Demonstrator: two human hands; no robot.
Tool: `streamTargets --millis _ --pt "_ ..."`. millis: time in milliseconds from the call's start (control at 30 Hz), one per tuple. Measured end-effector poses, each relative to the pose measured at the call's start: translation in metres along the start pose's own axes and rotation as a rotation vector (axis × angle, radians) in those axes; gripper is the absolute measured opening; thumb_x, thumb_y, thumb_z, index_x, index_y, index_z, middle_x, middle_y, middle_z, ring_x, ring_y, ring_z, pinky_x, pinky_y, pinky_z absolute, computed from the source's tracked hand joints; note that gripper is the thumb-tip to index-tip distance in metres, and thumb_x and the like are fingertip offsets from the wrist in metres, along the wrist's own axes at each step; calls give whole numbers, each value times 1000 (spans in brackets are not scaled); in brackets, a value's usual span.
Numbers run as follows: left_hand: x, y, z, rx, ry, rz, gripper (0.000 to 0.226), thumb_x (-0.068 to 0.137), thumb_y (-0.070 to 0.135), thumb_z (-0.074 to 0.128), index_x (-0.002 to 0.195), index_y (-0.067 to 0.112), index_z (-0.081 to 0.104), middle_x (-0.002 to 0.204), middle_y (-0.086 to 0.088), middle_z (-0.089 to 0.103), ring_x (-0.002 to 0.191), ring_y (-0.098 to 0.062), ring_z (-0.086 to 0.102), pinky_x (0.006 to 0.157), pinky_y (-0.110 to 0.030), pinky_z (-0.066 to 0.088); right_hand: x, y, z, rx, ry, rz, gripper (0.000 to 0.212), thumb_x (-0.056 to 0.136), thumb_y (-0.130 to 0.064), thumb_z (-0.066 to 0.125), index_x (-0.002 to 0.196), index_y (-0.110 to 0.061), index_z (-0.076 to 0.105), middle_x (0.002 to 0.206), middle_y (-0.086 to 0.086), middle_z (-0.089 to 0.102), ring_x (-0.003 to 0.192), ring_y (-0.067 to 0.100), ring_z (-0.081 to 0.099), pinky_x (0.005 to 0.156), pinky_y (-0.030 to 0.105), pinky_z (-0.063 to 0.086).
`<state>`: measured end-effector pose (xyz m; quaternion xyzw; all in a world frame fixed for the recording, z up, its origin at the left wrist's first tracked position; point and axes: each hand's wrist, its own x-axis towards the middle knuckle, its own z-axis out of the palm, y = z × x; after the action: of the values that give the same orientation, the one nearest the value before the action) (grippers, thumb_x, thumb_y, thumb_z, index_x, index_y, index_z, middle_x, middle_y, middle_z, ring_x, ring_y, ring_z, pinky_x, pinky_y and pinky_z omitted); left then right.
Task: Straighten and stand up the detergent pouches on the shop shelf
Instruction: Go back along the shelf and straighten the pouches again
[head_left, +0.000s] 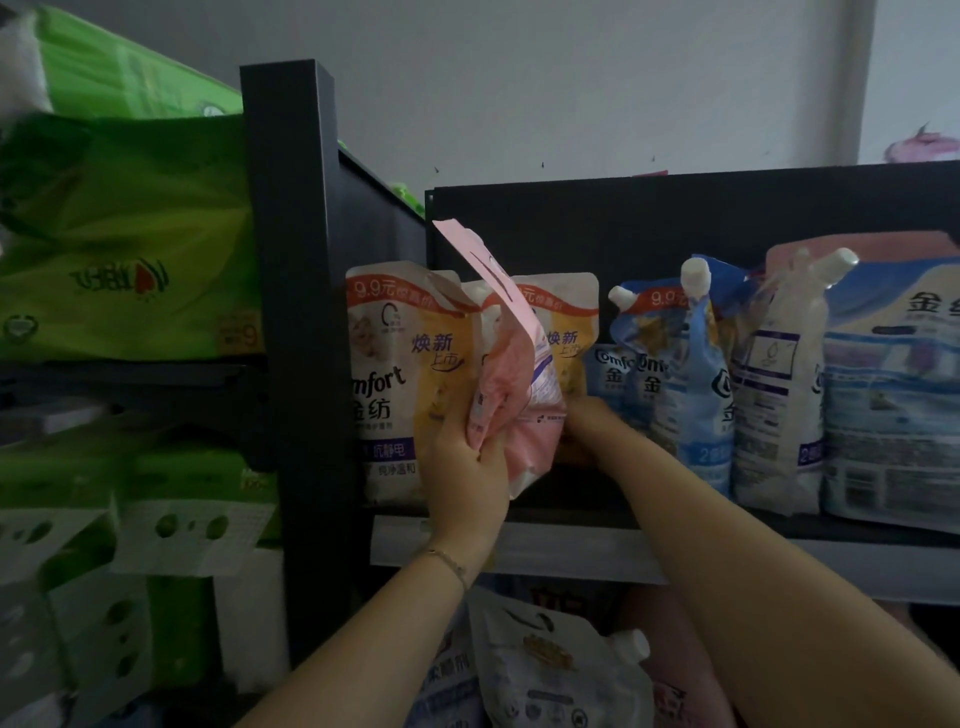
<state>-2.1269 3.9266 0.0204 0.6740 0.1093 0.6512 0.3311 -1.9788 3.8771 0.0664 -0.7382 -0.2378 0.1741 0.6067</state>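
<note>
Head view: left hand (470, 467) clamps the lower part of the pink pouch (511, 374), held tilted in front of the yellow pouches (395, 374) on the shelf (571, 514). Right hand (592, 421) reaches behind it, fingers hidden, grip can't tell. Risk: the floppy pouch slumps once set down, or the right arm tips the leaning blue pouches (696, 389).

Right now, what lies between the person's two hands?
The tilted pink pouch, gripped by the left hand, with the right hand at its right edge; the head view shows this.
</note>
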Motion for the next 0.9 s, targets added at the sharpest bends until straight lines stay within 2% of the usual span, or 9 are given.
streamTargets --millis 100,167,233,333,400,500,600,767,900 --pt "-1 6 2 6 18 16 42 91 13 65 132 20 57 131 0 57 124 -15 51 105 -34 44 -8 -3 -4 158 -158 62 39 96 -50 51 101 -12 59 90 9 63 84 25 61 73 36 50" --pt "-2 11 4 -9 20 7 38 92 10 64 128 18 59 118 12 59 118 -9 53 99 -17 42 -10 -2 -8 138 -192 71 52 94 -60 46 116 -14 58 96 8 64 88 24 60 76 36 49" --pt "-4 13 6 -22 13 -90 28 91 7 64 115 22 63 98 25 56 100 -5 58 85 -6 41 -15 -3 -11 83 -174 67 57 92 -65 42 117 -16 57 102 8 64 91 26 60 86 39 48" --pt "-7 2 17 -2 2 -244 16 91 8 61 104 12 69 98 4 69 95 -17 64 85 -33 54 -23 -5 -12 76 -52 13 54 94 -60 44 108 -11 59 100 12 65 86 28 62 82 39 53" --pt "-9 2 24 2 -14 -297 24 91 8 59 113 10 68 107 -6 70 100 -24 65 88 -42 54 -30 -6 -14 18 25 -72 49 96 -55 45 101 -10 63 99 12 66 87 28 63 78 38 55" --pt "-14 8 31 17 -28 -247 28 93 13 59 120 14 66 111 -6 69 102 -25 63 87 -37 52 -42 -1 -22 -187 138 -233 32 100 -34 44 88 -12 64 99 11 65 96 29 61 85 37 51" --pt "-17 14 36 15 -51 -194 27 91 20 55 113 12 67 105 -10 70 97 -30 63 80 -35 51 -61 6 -33 -320 234 -394 21 97 -16 44 89 -8 61 91 8 61 88 24 57 68 28 39" --pt "-21 12 35 17 -98 -180 29 92 12 58 121 15 65 111 -7 69 100 -27 62 83 -33 51 -94 13 -40 -479 293 -525 19 93 -16 53 100 -4 65 91 7 65 82 21 58 70 30 47" --pt "-23 15 32 -16 -96 -171 24 94 13 58 116 13 66 105 -5 69 96 -26 64 77 -27 47 -115 20 -47 -543 294 -572 19 93 -21 54 89 -5 65 85 9 65 76 23 60 68 38 52"
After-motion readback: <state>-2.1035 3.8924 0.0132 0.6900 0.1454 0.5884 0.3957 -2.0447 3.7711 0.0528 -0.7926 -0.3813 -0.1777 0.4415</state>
